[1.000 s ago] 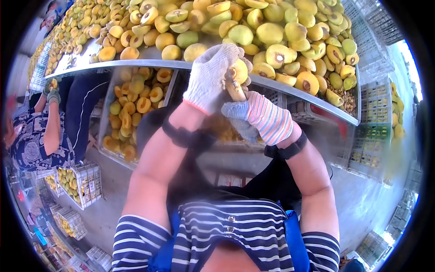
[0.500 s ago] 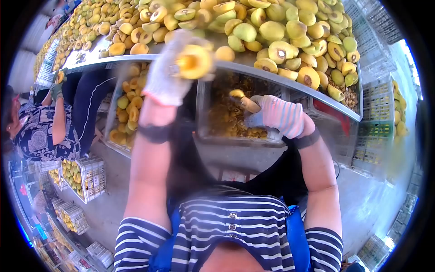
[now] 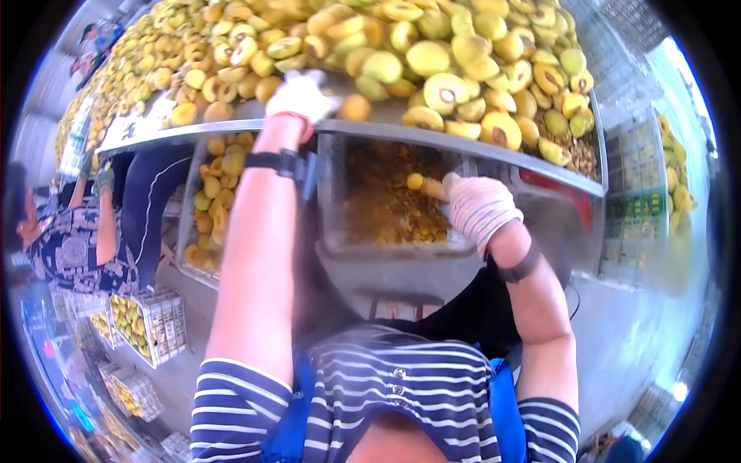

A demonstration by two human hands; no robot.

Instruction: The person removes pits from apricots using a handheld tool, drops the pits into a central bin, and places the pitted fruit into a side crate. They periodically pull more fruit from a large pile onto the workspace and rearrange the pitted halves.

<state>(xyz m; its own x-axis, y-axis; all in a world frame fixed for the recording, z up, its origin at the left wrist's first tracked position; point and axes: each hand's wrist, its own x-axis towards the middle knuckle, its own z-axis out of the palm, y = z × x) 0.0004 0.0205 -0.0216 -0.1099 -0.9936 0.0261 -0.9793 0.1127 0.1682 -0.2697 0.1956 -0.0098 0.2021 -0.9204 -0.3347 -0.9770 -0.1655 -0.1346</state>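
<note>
My left hand (image 3: 299, 98), in a white knit glove and somewhat blurred, reaches over the metal table rim to the near edge of a heap of halved yellow peaches (image 3: 444, 94). Its fingers look spread, with no fruit visible in them. A single peach piece (image 3: 354, 107) lies just right of it. My right hand (image 3: 482, 207), in a striped glove, is closed around a short tool with a pale handle (image 3: 434, 190) and a rounded yellowish end. That tool points left above a crate (image 3: 332, 241) containing wet brown and yellow scraps.
The metal table rim (image 3: 386, 130) crosses in front of me. A crate of peaches (image 3: 207, 258) stands below it at left. Beside it sits another person (image 3: 77, 243) in a patterned shirt. More stacked crates (image 3: 633, 231) stand at right, and a fruit crate (image 3: 166, 328) at lower left.
My left hand has moved forward to the heap, and the halved peach it held no longer shows. My right hand has lowered slightly, still with the tool.
</note>
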